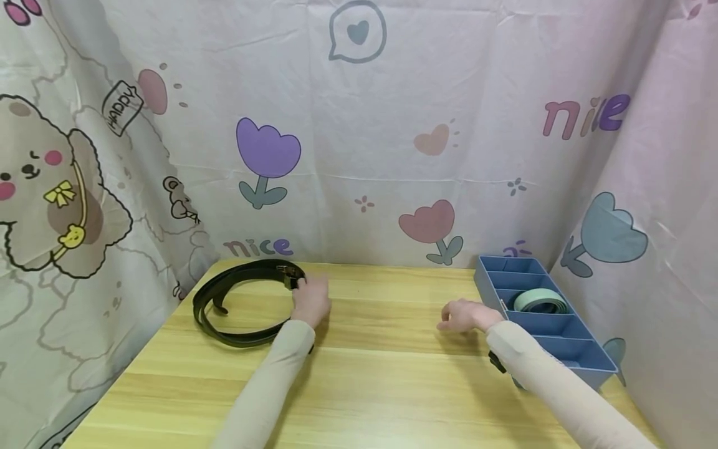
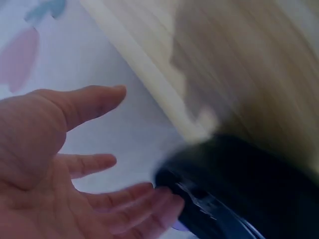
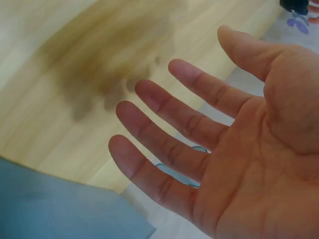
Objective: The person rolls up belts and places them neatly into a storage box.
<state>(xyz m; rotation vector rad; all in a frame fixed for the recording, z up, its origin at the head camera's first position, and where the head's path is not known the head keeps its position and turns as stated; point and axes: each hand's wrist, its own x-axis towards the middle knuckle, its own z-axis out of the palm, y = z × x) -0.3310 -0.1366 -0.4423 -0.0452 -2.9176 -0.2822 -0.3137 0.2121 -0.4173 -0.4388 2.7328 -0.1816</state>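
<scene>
A black belt [image 1: 241,340] lies in a loose coil at the left of the table, its metal buckle [image 1: 290,274] at the coil's right side. My left hand [image 1: 311,300] is right beside the buckle. In the left wrist view the thumb stands apart from the fingers, and the fingertips [image 2: 172,204] are right at the edge of the dark belt [image 2: 239,174], which is blurred. My right hand [image 1: 464,315] hovers over the table left of the blue box, holding nothing. The right wrist view shows its palm and spread, relaxed fingers [image 3: 159,102].
A blue divided box [image 1: 566,324] stands at the table's right edge. One compartment holds a rolled pale green belt [image 1: 541,300]. The wooden table [image 1: 381,386] meets a printed cloth curtain [image 1: 359,125] at the back, with more cloth at both sides.
</scene>
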